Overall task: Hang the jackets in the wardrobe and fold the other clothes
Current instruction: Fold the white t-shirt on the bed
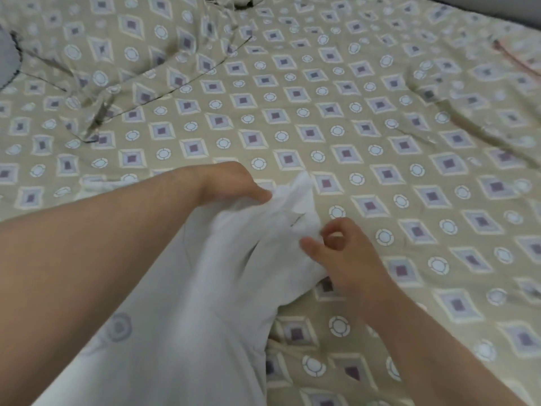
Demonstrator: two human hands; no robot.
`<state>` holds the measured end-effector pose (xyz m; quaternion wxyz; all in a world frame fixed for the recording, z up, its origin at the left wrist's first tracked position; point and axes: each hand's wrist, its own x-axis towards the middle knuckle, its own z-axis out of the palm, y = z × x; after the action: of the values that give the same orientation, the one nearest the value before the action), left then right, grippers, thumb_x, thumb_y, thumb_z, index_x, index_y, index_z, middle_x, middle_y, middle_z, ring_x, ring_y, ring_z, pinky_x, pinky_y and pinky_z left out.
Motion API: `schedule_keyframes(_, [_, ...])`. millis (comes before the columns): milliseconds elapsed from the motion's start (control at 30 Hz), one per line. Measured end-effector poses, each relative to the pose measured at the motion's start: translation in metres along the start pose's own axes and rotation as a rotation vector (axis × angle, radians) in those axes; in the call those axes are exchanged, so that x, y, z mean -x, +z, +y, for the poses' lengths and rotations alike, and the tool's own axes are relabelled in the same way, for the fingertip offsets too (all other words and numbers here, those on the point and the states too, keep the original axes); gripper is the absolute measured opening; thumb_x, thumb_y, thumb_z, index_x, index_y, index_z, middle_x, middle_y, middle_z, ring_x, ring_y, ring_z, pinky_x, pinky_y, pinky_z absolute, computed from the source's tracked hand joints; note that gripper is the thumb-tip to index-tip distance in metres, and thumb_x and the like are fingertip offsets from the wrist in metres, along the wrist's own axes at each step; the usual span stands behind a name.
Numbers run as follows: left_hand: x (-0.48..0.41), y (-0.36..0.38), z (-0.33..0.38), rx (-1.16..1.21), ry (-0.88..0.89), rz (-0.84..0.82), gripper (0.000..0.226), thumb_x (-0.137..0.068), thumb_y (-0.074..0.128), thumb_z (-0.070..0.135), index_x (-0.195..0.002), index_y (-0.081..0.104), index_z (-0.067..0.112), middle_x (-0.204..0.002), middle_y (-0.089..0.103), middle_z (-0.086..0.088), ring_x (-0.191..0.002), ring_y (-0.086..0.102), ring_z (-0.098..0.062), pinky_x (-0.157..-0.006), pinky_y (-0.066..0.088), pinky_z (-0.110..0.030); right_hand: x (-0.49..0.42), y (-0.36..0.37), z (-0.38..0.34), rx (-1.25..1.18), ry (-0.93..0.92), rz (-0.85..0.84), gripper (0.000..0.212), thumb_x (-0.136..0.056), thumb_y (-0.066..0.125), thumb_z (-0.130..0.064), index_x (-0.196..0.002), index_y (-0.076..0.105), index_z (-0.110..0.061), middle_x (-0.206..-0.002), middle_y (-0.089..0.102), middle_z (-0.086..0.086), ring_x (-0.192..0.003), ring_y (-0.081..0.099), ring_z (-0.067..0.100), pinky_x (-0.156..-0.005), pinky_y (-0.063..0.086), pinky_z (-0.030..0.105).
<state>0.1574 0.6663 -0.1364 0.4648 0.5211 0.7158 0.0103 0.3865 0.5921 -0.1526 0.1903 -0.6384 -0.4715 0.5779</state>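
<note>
A white garment [222, 288] lies bunched on the bed and runs from the lower left up to the middle of the view. My left hand [234, 183] grips its upper edge from the left, fingers curled into the cloth. My right hand [336, 247] is at the garment's right edge with thumb and forefinger curled toward each other; the blur hides whether they pinch the cloth. The garment's lower part passes under my left forearm.
The bed is covered with a beige sheet [380, 127] printed with diamonds and circles. A pillow in the same print [131, 68] lies at the upper left. A grey cloth [7, 57] shows at the far left edge, and a pink-edged fabric [518, 57] lies at the upper right.
</note>
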Motion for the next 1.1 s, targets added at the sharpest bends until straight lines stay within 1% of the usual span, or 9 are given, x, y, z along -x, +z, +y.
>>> schedule_keyframes(133, [-0.002,0.005,-0.006,0.127,-0.01,-0.024,0.018,-0.09,0.069,0.025,-0.082,0.06,0.011,-0.074,0.058,0.0,-0.063,0.052,-0.015,-0.059,0.039,-0.025,0.008,0.009,0.002,0.234,-0.038,-0.12,0.027,-0.081,0.077,-0.04,-0.102,0.062,-0.034,-0.107,0.057,-0.019,-0.097,0.059,0.004,-0.082,0.053,0.026])
schedule_keyframes(233, [-0.004,0.01,-0.013,0.153,-0.012,0.031,0.016,-0.088,0.07,0.028,-0.079,0.06,0.02,-0.079,0.06,0.0,-0.068,0.055,-0.018,-0.062,0.041,-0.025,0.005,0.009,-0.004,0.315,-0.042,-0.158,0.024,-0.083,0.076,-0.036,-0.1,0.063,-0.026,-0.104,0.058,-0.013,-0.085,0.055,-0.004,-0.063,0.042,0.006])
schedule_keyframes(333, [-0.002,0.016,-0.015,0.1,0.016,0.108,0.026,-0.088,0.067,0.04,-0.077,0.058,0.017,-0.083,0.059,-0.002,-0.072,0.054,-0.021,-0.064,0.04,-0.027,0.002,0.012,-0.012,0.336,0.003,-0.178,0.028,-0.082,0.076,-0.038,-0.098,0.059,-0.021,-0.103,0.056,-0.007,-0.087,0.058,0.009,-0.069,0.047,0.021])
schedule_keyframes(433, [0.002,0.021,-0.013,0.16,0.002,0.133,0.039,-0.086,0.066,0.05,-0.071,0.05,0.018,-0.067,0.045,0.003,-0.054,0.039,-0.016,-0.051,0.028,-0.026,-0.005,0.019,-0.022,0.41,-0.001,-0.184,0.026,-0.083,0.075,-0.03,-0.071,0.054,-0.021,-0.08,0.056,-0.004,-0.074,0.056,0.015,-0.061,0.044,0.025])
schedule_keyframes(567, [0.004,0.023,-0.008,0.248,0.018,0.226,0.019,-0.093,0.064,0.033,-0.09,0.061,0.014,-0.074,0.051,0.004,-0.06,0.047,-0.014,-0.055,0.05,-0.022,0.012,-0.012,-0.017,0.457,0.075,-0.223,0.02,-0.084,0.072,-0.024,-0.071,0.059,-0.017,-0.07,0.058,-0.003,-0.063,0.053,0.012,-0.057,0.041,0.023])
schedule_keyframes(633, [0.005,0.033,-0.011,0.315,0.075,0.352,0.021,-0.096,0.057,0.028,-0.08,0.057,0.015,-0.068,0.053,0.001,-0.055,0.049,-0.016,-0.049,0.044,-0.021,0.032,-0.038,-0.002,0.544,0.152,-0.18,0.022,-0.085,0.071,-0.027,-0.07,0.058,-0.017,-0.069,0.061,-0.002,-0.062,0.053,0.012,-0.055,0.037,0.025])
schedule_keyframes(800, [0.003,0.059,-0.014,-0.11,0.078,0.482,0.013,-0.088,0.054,0.036,-0.092,0.055,0.024,-0.09,0.063,0.002,-0.092,0.057,-0.028,-0.093,0.044,-0.038,0.041,-0.038,0.016,0.711,0.182,-0.167,0.01,-0.083,0.066,-0.021,-0.079,0.062,-0.014,-0.075,0.06,-0.002,-0.067,0.057,0.011,-0.048,0.034,0.02])
schedule_keyframes(967, [0.003,0.043,0.01,0.028,0.135,0.358,0.04,-0.077,0.064,0.058,-0.087,0.061,0.019,-0.085,0.065,0.004,-0.082,0.064,-0.019,-0.073,0.051,-0.034,0.03,-0.028,-0.006,0.393,0.178,-0.081,0.046,-0.086,0.065,-0.054,-0.082,0.064,-0.008,-0.069,0.059,0.001,-0.063,0.055,0.018,-0.061,0.041,0.027])
schedule_keyframes(1100, [-0.009,0.034,0.044,-0.171,0.195,0.235,0.023,-0.088,0.067,0.032,-0.081,0.059,0.011,-0.08,0.061,0.0,-0.077,0.058,-0.02,-0.062,0.042,-0.025,0.031,-0.019,0.007,0.388,0.094,0.039,0.038,-0.084,0.07,-0.026,-0.058,0.044,-0.015,-0.045,0.044,-0.007,-0.04,0.045,0.008,-0.043,0.033,0.02])
